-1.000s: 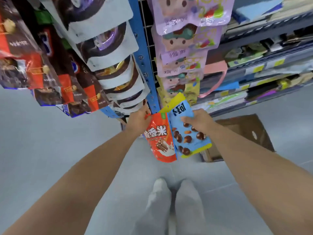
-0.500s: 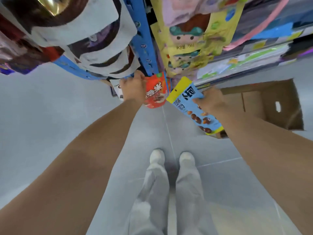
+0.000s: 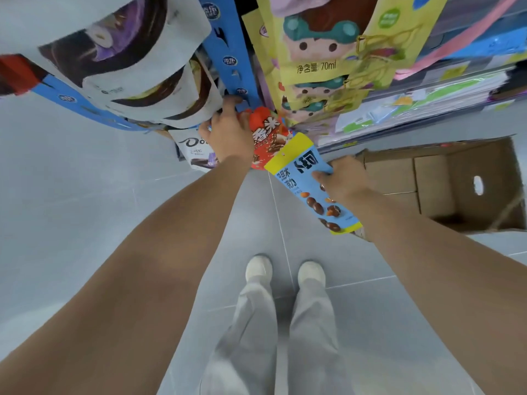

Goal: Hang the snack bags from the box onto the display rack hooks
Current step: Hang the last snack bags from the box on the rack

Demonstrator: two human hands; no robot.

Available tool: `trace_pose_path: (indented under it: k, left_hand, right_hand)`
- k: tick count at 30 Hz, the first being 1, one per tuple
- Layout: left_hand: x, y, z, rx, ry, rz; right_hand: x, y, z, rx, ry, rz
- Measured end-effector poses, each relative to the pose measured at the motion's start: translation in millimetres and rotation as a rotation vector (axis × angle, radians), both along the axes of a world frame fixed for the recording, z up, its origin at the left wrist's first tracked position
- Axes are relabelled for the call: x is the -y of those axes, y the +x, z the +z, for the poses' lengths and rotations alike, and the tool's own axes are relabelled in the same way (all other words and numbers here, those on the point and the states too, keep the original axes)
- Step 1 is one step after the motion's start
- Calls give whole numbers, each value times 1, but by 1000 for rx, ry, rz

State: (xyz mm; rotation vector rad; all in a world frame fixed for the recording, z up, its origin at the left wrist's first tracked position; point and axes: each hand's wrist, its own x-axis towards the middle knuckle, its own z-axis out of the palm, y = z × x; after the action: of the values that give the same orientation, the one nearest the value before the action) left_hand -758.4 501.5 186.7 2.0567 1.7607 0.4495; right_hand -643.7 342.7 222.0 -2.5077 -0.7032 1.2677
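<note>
My left hand grips the top of a red-orange snack bag low against the blue upright of the display rack. Whether the bag sits on a hook is hidden by my fingers. My right hand holds a blue and yellow snack bag with chocolate almonds printed on it, just right of the red one and tilted. The brown cardboard box lies open on the floor at the right; no bags show inside it.
White chocolate bags hang in a row left of the blue post, one more low behind my left wrist. Yellow and purple pouches hang to the right. Store shelves run behind the box. My feet stand on grey floor tiles.
The camera has tipped further down and closer to the rack. Both hands have moved lower along the rack with their bags; the left hand has brought the red bag against the post's foot.
</note>
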Motion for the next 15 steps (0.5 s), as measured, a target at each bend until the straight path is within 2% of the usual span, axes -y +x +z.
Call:
trace_pose_path:
  k: [3,9,13,15]
  left_hand:
    - [4,-2,4,25,23,6]
    - [-5,10,21,34,-98,97]
    - [-14,21,34,109,-317,261]
    - [-21,22,36,173,-436,270]
  right_hand:
    - [4,4,4,-66,40,-71]
    - [13,15,10,-431,151,-351]
    - [14,15,8,-591,195,-478]
    - [12,15,7,-623,198,-518]
